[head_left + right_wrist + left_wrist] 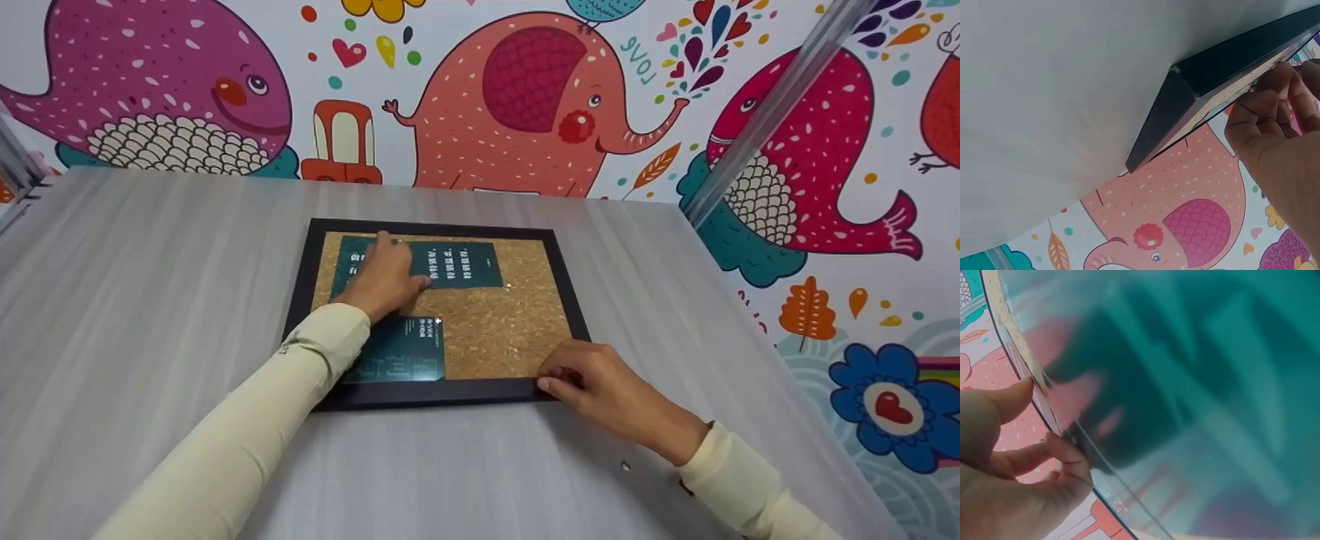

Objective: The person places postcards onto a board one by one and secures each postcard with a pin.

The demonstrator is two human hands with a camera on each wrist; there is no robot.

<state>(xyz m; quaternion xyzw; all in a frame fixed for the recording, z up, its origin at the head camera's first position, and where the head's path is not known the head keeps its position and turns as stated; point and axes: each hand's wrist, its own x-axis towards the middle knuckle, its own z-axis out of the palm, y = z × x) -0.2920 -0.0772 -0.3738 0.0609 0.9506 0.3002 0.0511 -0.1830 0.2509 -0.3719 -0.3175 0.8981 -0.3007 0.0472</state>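
Observation:
A cork board [502, 330] with a black frame lies flat on the table. My left hand [386, 277] rests over the upper green card [476, 266], fingers by its upper edge and thumb near its lower edge. In the left wrist view, thumb and curled fingers hold the edge of the glossy green card [1196, 382], which mirrors them. Below it lies a second green card [409, 352] with white print, partly covered by my left sleeve. My right hand [592, 382] grips the black frame [1230, 67] near its lower right corner, fingers curled and thumb on the border.
The grey wood-grain table [150, 300] reaches back to a wall with cartoon animals [517, 105]. A tiny shiny object [625, 466] lies on the table by my right wrist. A clear upright strip [772, 112] stands along the right side.

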